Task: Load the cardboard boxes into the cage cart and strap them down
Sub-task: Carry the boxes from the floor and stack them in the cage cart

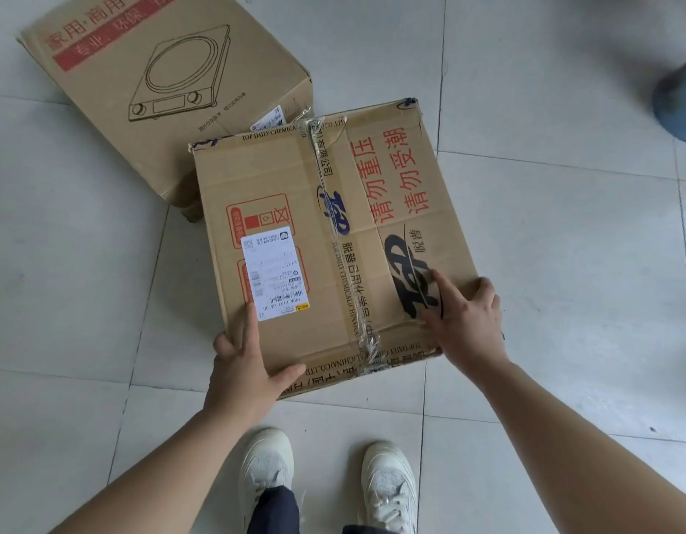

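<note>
Left hand (249, 364), right hand (468, 321) on taped box (264, 175)

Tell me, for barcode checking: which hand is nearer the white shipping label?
Left. The left hand reaches the white shipping label; right hand holds the brown cardboard box at its opposite edge.

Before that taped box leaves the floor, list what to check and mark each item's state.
1. Left hand grip on the taped box, near left corner: ok.
2. Right hand grip at the near right corner, fingers over the side edge: ok.
3. Clear tape on the top seam, wrinkled at both ends but closed: ok.
4. Far left corner free of the cooktop box: cannot tell, they overlap in view.
5. Shoes clear of the box's near edge: ok.
6. Cage cart ready: cannot tell, not in view.
</note>
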Motion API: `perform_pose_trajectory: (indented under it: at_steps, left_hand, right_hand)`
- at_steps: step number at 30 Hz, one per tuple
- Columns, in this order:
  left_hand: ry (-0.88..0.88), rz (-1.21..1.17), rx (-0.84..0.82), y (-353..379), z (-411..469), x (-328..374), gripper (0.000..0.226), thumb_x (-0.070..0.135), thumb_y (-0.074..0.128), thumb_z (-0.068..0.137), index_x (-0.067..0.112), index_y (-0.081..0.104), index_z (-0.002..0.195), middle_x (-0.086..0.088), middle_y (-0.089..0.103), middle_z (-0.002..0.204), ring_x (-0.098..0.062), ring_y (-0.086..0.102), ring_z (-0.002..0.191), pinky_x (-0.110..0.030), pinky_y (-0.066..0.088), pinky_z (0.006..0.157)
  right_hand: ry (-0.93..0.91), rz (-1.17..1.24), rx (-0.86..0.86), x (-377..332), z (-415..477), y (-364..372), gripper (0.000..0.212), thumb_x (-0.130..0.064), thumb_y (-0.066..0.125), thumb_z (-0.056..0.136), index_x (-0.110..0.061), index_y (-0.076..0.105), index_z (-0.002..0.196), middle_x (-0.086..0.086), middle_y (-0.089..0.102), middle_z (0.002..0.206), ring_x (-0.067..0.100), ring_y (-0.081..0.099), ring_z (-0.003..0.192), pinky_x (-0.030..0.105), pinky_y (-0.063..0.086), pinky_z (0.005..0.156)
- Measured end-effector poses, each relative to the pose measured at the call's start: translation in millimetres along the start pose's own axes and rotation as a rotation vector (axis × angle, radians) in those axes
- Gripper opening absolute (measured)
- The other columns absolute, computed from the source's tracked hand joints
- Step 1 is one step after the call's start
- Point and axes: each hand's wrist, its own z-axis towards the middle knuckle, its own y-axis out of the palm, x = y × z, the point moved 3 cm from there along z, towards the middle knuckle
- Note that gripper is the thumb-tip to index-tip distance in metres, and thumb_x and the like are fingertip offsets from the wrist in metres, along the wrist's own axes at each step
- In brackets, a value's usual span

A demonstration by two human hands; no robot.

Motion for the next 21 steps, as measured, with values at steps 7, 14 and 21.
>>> perform_pose_trajectory:
  at_steps: [7, 14, 21]
  left_hand:
    - [-0.042, -0.157, 0.044, -69, -42, 29, 0.115, 0.067, 0.071, 0.064, 0.036, 0.001, 0.150, -0.013, 0.023, 0.139, -0.032, 0.055, 0.111, -0.037, 0.047, 0.096]
    - [-0.073, -0.162, 0.098, -179, -130, 49, 0.107, 0.071, 0.066, 0.065, 0.034, 0.012, 0.149, -0.011, 0.029, 0.134, -0.027, 0.051, 0.114, -0.032, 0.044, 0.088]
    - [-0.138, -0.236, 0.313, -309, -238, 47, 0.104, 0.069, 0.069, 0.064, 0.037, 0.015, 0.148, -0.010, 0.029, 0.134, -0.029, 0.048, 0.118, -0.037, 0.046, 0.096]
  right_hand:
    - [-0.030, -0.078, 0.189, -47, -12, -89, 0.048, -0.050, 0.060, 0.081, -0.034, 0.057, 0.126, 0.021, 0.042, 0.127, 0.039, 0.041, 0.113, 0.046, 0.034, 0.100]
    - [-0.098, -0.089, 0.194, -116, -62, -196, 0.043, -0.052, 0.060, 0.080, -0.037, 0.060, 0.120, 0.016, 0.044, 0.122, 0.036, 0.042, 0.111, 0.044, 0.035, 0.097]
    - [-0.303, -0.032, 0.250, -224, -127, -302, 0.045, -0.051, 0.059, 0.082, -0.035, 0.058, 0.124, 0.018, 0.043, 0.123, 0.038, 0.041, 0.111, 0.045, 0.035, 0.098]
